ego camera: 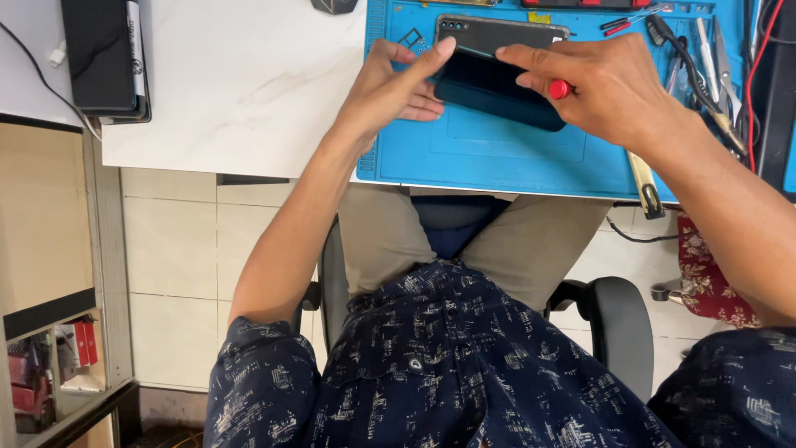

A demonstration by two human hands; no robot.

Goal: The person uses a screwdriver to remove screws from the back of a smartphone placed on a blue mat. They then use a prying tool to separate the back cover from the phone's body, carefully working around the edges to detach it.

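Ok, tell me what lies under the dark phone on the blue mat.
Under the dark phone lies a grey back cover, its camera end showing above, on the blue mat. The left hand and right hand cover the phone's ends; the cover's lower part is hidden.

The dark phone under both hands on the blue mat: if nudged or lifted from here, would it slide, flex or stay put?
The dark phone looks like a flat rigid slab, so it probably will not flex. Its glossy face may be slippery under fingertips. It lies on the blue mat, partly over a grey back cover, so it might rock. The left hand and right hand steady it.
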